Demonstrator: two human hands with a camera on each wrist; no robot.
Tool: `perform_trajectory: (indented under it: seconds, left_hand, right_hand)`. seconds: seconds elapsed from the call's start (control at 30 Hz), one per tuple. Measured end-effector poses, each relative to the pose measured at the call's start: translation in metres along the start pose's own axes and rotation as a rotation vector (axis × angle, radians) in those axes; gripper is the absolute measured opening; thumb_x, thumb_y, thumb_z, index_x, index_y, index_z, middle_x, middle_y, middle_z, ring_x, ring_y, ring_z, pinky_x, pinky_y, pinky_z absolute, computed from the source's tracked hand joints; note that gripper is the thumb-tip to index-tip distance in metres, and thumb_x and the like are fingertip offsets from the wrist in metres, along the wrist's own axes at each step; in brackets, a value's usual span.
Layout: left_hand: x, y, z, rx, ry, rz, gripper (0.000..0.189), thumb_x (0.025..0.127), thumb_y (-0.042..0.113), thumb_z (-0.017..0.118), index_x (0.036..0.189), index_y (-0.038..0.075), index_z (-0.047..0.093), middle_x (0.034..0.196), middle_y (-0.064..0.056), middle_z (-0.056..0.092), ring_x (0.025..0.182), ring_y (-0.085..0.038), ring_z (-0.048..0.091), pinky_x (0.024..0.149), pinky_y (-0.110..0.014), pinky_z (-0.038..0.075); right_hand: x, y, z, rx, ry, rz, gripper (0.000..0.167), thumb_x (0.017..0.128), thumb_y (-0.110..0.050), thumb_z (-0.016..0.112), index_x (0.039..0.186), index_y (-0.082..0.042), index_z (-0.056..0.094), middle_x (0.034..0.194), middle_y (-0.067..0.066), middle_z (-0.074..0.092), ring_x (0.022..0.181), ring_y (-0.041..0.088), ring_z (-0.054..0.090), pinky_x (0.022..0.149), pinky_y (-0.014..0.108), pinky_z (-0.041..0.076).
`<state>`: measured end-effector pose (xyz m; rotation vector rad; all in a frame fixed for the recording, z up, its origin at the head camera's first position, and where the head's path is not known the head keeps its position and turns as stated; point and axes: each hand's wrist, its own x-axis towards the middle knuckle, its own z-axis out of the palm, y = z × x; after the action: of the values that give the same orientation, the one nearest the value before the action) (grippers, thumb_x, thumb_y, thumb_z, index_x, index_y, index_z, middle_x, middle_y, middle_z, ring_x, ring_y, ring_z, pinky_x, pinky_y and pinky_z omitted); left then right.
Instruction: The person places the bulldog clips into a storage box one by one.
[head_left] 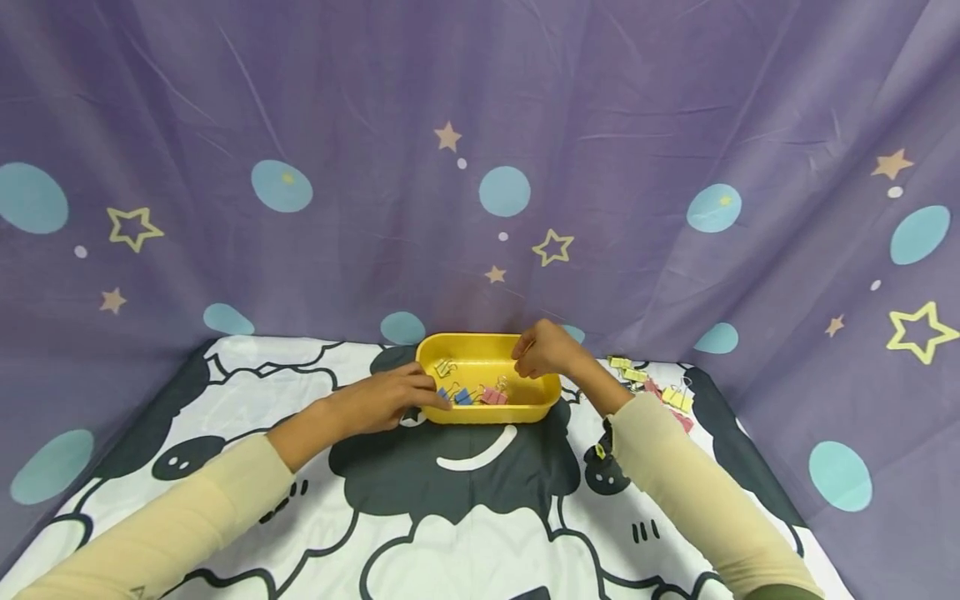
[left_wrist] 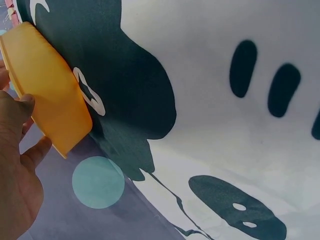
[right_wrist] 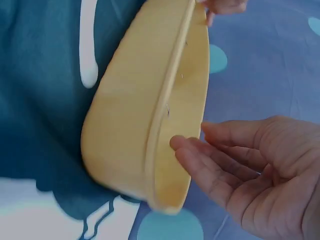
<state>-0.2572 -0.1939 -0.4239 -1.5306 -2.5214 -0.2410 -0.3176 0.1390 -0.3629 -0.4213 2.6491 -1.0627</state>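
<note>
A yellow plastic tray (head_left: 480, 414) stands by the back of the table. Inside lie binder clips: blue clips (head_left: 464, 397) and pink clips (head_left: 493, 396) along the front, with yellow clips (head_left: 446, 367) at the back left. My left hand (head_left: 393, 396) grips the tray's left end, its fingers at the rim; the left wrist view shows the same hand (left_wrist: 17, 165) against the outer wall. Over the tray's right end is my right hand (head_left: 543, 348). In the right wrist view that hand (right_wrist: 250, 172) has loosely bent fingers reaching over the rim, with nothing visible between them.
To the right of the tray lies a scattered group of yellow binder clips (head_left: 677, 398) and pink ones, partly behind the right forearm. A small black-and-yellow item (head_left: 600, 451) shows beside the right sleeve. A purple patterned curtain (head_left: 480, 275) hangs directly behind the tray.
</note>
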Motion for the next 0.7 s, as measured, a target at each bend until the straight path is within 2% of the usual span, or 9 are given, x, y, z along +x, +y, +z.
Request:
perform_trajectory:
  seconds: [0.23, 0.37, 0.5, 0.6, 0.7]
  left_hand:
    - [0.000, -0.001, 0.001, -0.010, -0.001, -0.007, 0.068, 0.090, -0.022, 0.070, 0.141, 0.023, 0.079, 0.121, 0.004, 0.073, 0.124, -0.021, 0.062, 0.102, -0.041, 0.060]
    - [0.000, 0.000, -0.001, -0.037, -0.008, -0.022, 0.067, 0.092, -0.022, 0.069, 0.141, 0.023, 0.079, 0.125, 0.004, 0.075, 0.127, -0.022, 0.063, 0.107, -0.043, 0.060]
    - [0.000, 0.001, -0.004, -0.041, -0.013, -0.033, 0.068, 0.091, -0.022, 0.068, 0.141, 0.023, 0.079, 0.127, 0.004, 0.075, 0.126, -0.022, 0.064, 0.106, -0.044, 0.060]
    - [0.000, 0.001, -0.003, -0.042, -0.012, -0.035, 0.069, 0.091, -0.023, 0.067, 0.141, 0.023, 0.079, 0.127, 0.005, 0.076, 0.125, -0.022, 0.064, 0.106, -0.043, 0.060]
    - [0.000, 0.001, -0.002, -0.049, -0.006, -0.030, 0.068, 0.092, -0.023, 0.066, 0.140, 0.023, 0.080, 0.126, 0.004, 0.076, 0.125, -0.021, 0.064, 0.105, -0.043, 0.060]
  right_hand:
    - [-0.009, 0.020, -0.026, 0.092, 0.055, 0.016, 0.025, 0.095, 0.005, 0.081, 0.117, 0.015, 0.080, 0.104, 0.025, 0.085, 0.096, 0.037, 0.086, 0.087, 0.044, 0.071]
    - [-0.018, 0.029, -0.044, 0.096, 0.095, 0.017, 0.024, 0.097, 0.001, 0.080, 0.118, 0.013, 0.081, 0.105, 0.025, 0.085, 0.091, 0.032, 0.086, 0.084, 0.039, 0.071]
    - [-0.027, 0.037, -0.059, 0.092, 0.120, 0.040, 0.024, 0.098, -0.002, 0.080, 0.120, 0.010, 0.082, 0.108, 0.026, 0.085, 0.083, 0.020, 0.082, 0.083, 0.035, 0.070]
    - [-0.032, 0.044, -0.065, 0.090, 0.124, 0.052, 0.026, 0.100, -0.002, 0.078, 0.122, 0.012, 0.080, 0.106, 0.026, 0.085, 0.076, 0.010, 0.078, 0.079, 0.030, 0.069]
    - [-0.036, 0.053, -0.067, 0.097, 0.125, 0.055, 0.027, 0.101, -0.003, 0.077, 0.122, 0.014, 0.079, 0.103, 0.025, 0.085, 0.073, 0.008, 0.077, 0.073, 0.025, 0.067]
